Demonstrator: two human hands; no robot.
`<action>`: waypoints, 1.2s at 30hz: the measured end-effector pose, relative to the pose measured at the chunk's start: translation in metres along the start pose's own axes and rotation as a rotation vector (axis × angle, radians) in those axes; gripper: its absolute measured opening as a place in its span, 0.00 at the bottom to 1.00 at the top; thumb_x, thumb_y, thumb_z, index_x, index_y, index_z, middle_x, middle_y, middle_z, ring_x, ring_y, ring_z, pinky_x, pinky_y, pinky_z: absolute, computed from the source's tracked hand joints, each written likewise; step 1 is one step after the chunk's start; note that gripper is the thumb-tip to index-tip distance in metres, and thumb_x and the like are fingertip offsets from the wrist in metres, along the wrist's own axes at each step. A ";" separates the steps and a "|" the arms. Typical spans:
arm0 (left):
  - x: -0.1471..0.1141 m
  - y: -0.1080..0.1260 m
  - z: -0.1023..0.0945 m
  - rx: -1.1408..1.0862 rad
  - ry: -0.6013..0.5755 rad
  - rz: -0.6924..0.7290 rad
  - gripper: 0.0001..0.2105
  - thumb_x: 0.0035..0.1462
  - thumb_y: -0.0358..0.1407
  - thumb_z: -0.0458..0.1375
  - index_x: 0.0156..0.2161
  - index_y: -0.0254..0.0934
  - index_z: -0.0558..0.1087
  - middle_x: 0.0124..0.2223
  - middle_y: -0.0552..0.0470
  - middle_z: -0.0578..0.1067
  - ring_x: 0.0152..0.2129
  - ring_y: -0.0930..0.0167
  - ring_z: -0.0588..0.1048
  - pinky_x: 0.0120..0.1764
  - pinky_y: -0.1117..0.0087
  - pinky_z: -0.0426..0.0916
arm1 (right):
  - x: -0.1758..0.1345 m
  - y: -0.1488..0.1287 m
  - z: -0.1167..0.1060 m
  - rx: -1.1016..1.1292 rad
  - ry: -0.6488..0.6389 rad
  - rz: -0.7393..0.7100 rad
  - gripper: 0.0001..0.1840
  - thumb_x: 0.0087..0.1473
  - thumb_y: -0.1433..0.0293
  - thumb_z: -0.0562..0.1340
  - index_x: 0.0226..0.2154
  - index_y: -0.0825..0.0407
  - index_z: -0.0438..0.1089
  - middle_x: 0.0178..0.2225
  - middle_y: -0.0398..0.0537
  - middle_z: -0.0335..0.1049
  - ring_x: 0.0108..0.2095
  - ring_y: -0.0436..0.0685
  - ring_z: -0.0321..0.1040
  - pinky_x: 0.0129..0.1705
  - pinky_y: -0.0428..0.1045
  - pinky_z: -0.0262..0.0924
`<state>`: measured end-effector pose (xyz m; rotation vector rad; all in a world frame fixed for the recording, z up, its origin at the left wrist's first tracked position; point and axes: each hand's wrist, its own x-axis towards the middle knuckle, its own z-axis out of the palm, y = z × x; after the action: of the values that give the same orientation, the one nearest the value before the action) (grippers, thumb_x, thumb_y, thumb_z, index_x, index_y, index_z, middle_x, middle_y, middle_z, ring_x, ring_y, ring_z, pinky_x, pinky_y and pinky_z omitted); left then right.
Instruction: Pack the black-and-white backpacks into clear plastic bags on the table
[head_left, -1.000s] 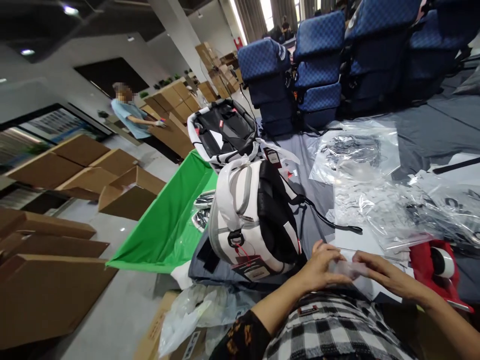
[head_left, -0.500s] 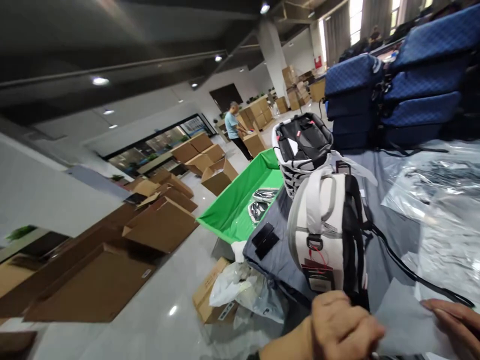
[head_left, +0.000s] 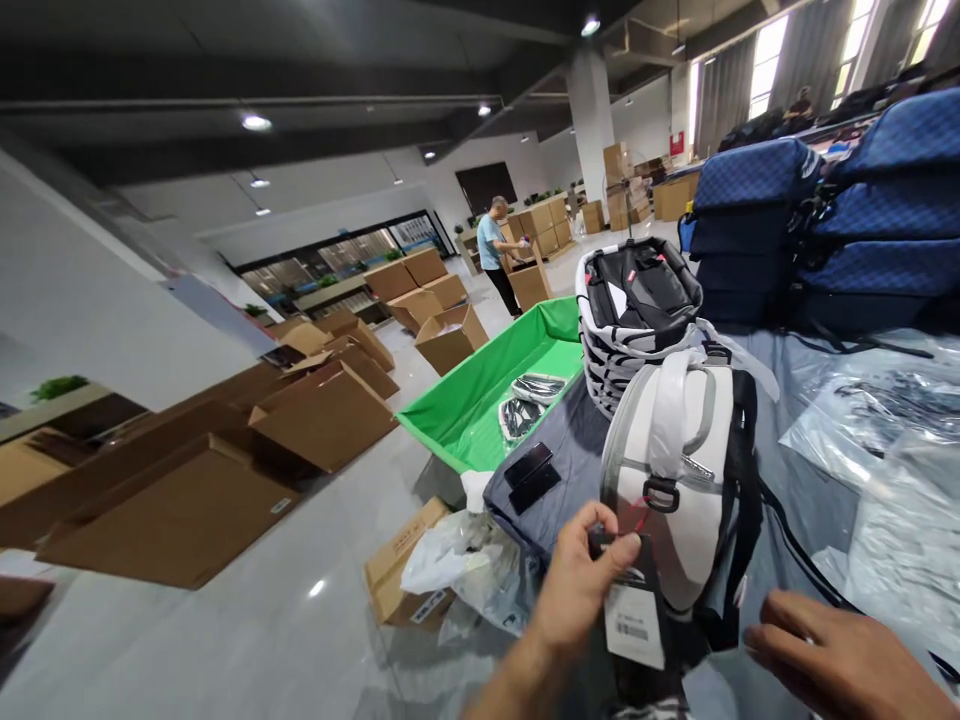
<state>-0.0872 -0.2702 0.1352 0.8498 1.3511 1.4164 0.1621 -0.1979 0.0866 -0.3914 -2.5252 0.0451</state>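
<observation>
Fingers of the left hand (head_left: 577, 590) pinch the hang tag (head_left: 634, 620) of a white and black bag (head_left: 679, 480), the grip closed on the tag's dark top where a red string ties it to the bag's buckle. Its white lower part carries a barcode. The bag stands upright on the grey-covered tabletop (head_left: 559, 470), in front of a stack of similar bags (head_left: 637, 310). The right hand (head_left: 840, 665) rests open and flat just beside the bag, holding nothing.
</observation>
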 end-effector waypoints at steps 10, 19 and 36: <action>0.001 0.045 0.010 -0.096 -0.312 0.104 0.24 0.45 0.50 0.74 0.36 0.36 0.69 0.27 0.58 0.73 0.22 0.77 0.71 0.29 0.78 0.65 | 0.109 -0.016 -0.025 -0.424 0.397 0.210 0.24 0.70 0.66 0.49 0.24 0.50 0.67 0.19 0.42 0.67 0.21 0.51 0.63 0.26 0.49 0.46; -0.002 -0.010 -0.007 0.869 0.095 0.810 0.15 0.69 0.44 0.52 0.49 0.41 0.78 0.39 0.47 0.75 0.37 0.67 0.74 0.42 0.65 0.70 | 0.098 -0.006 -0.022 -0.452 0.321 0.409 0.30 0.69 0.52 0.48 0.25 0.49 0.72 0.16 0.45 0.67 0.16 0.51 0.58 0.21 0.48 0.39; 0.045 0.015 0.013 0.454 0.390 0.473 0.12 0.53 0.35 0.69 0.36 0.38 0.69 0.36 0.56 0.67 0.31 0.72 0.68 0.37 0.70 0.66 | 0.093 0.009 -0.024 0.100 0.313 0.539 0.29 0.61 0.42 0.53 0.30 0.49 0.71 0.19 0.43 0.70 0.15 0.51 0.64 0.18 0.45 0.55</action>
<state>-0.0903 -0.2221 0.1457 1.3007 1.9017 1.7257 0.1041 -0.1643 0.1558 -0.9479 -2.0404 0.2918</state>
